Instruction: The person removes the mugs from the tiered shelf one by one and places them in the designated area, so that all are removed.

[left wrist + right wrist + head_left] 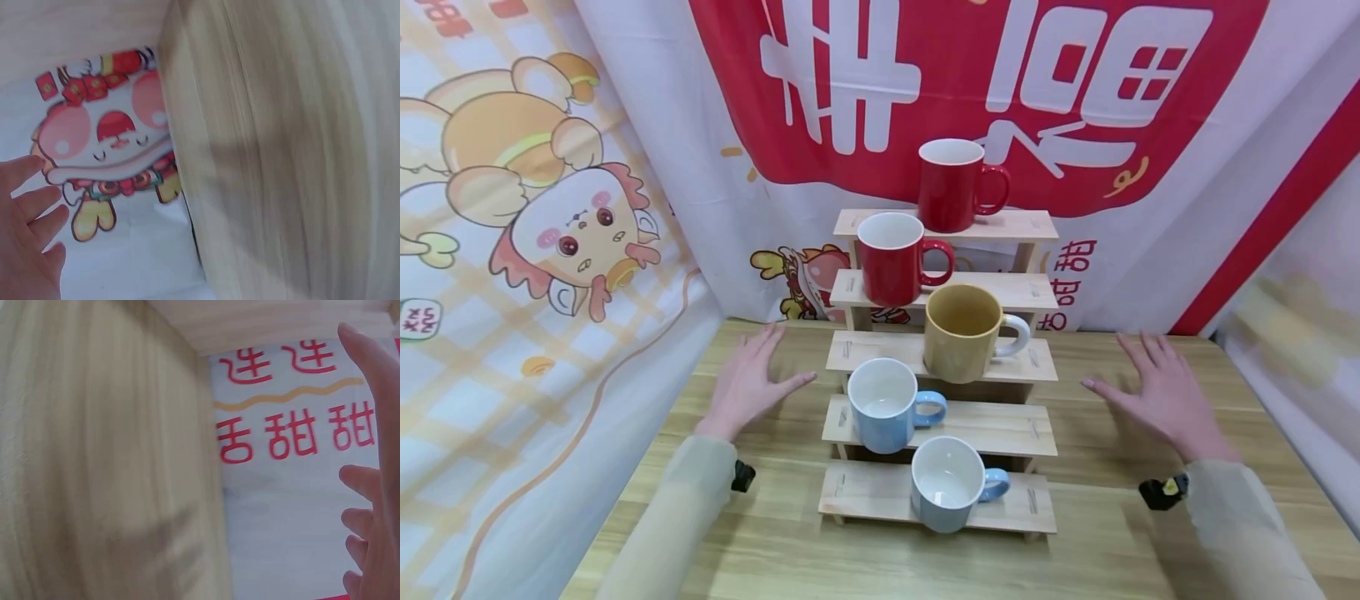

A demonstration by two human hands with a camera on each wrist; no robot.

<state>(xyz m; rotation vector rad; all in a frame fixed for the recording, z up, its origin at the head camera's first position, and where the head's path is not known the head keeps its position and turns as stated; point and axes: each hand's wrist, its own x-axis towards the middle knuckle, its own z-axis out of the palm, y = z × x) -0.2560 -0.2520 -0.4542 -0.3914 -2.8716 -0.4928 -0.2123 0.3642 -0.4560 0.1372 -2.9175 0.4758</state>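
On the tabletop point(760, 542), noting a tiered rack point(868, 492). Judging sleeves point(688, 492) liable to brush it during reaching. Finding left hand point(747, 387) and right hand point(1172, 408) spread either side, holding nothing. Foreseeing a topple of tier-perched red mugs point(889, 271), gold mug point(955, 350) or blue mugs point(882, 427) from bumping protruding handles point(1024, 335).

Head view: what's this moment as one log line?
left hand: empty; right hand: empty; pale wooden five-tier rack: two glossy red mugs, mustard white-handled mug, two light-blue mugs, one per tier
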